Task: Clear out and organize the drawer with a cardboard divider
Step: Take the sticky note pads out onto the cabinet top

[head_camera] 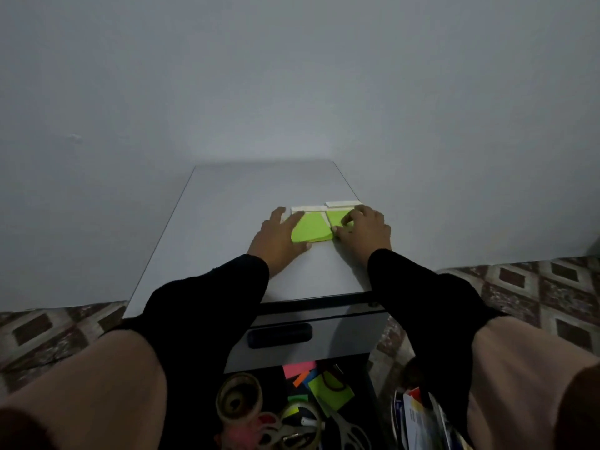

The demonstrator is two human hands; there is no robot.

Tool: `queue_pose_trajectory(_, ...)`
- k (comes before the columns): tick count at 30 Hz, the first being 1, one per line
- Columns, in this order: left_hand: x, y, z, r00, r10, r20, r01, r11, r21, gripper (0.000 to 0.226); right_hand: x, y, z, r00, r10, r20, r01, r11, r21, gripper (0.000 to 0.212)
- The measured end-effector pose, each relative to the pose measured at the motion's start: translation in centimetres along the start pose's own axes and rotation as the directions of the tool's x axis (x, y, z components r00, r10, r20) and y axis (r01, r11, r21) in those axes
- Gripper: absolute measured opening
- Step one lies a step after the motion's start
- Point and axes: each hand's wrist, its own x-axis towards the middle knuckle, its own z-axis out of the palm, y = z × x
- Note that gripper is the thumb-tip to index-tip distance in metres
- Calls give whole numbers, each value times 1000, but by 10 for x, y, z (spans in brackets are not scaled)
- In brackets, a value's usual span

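Left hand [281,237]: fingers straight and spread, pressing flat on the left green sticky-note pad [310,230], gripping nothing. Right hand [365,228]: fingers curled onto the right green sticky-note pad [337,216], apparently pinching its near edge, though hard to confirm in this dim light. Both pads side by side, almost touching, on top of the grey cabinet [227,222], right of its middle. Just beyond them, two white strips [308,208], maybe erasers or white pads; not clear enough to tell.

Key relation for the coming move: open lower drawer [324,401] directly below and nearer than the hands, at the bottom edge of view, long axis running near to far. Inside, not yet cleared: tape rolls [238,396], scissors [347,431], pink and green sticky notes [331,389]. Both hands about equally far from it, the right one slightly closer to the cabinet's right edge. No cardboard divider visible anywhere.

Probably sorting stage, with items being lined up on the cabinet top. Upper drawer with dark handle [279,334] closed. Plain grey wall [292,76] behind; patterned brown floor [535,287] on both sides; stack of papers [418,414] at near right.
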Motion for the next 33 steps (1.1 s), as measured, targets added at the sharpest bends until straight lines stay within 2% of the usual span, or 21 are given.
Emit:
queue_pose_trajectory(2, -6, -3, 8, 997, 61, 51, -69, 982, 177, 56, -10, 3, 7, 998, -15, -64, 12, 999, -44, 32)
queue_pose_trajectory(3, -8, -3, 12, 996, 77, 52, -86, 973, 214, 51, -13, 3, 9, 994, -23, -105, 15, 997, -71, 31)
queue_pose_trajectory(6, -9, -4, 17, 996, 90, 21, -92, 974, 208, 46, -17, 4, 12, 973, -96, -208, 51, 976, -212, 29)
queue_pose_trajectory(11, -8, -5, 20, 995, 95, -20, -84, 950, 300, 44, -13, 5, 18, 974, -163, -158, 110, 948, -298, 29)
queue_pose_trajectory(14, -10, -4, 21, 993, 108, -45, -83, 920, 383, 45, -10, 4, 20, 979, -165, -123, 127, 955, -269, 32)
queue_pose_trajectory(17, -8, -6, 22, 997, 72, -7, -65, 924, 377, 47, -11, 3, 21, 980, -165, -108, 139, 966, -216, 36)
queue_pose_trajectory(23, -6, -5, 22, 998, 13, 66, -35, 934, 354, 53, -10, 5, 19, 984, -160, -74, 139, 963, -230, 40)
queue_pose_trajectory(30, -6, -6, 23, 998, 38, 55, -55, 937, 346, 58, -13, 4, 17, 984, -136, -114, 122, 985, -120, 50)
queue_pose_trajectory(33, -9, -7, 20, 996, 92, -6, -89, 973, 214, 71, -15, 4, 15, 988, -115, -105, 112, 993, -35, 55)
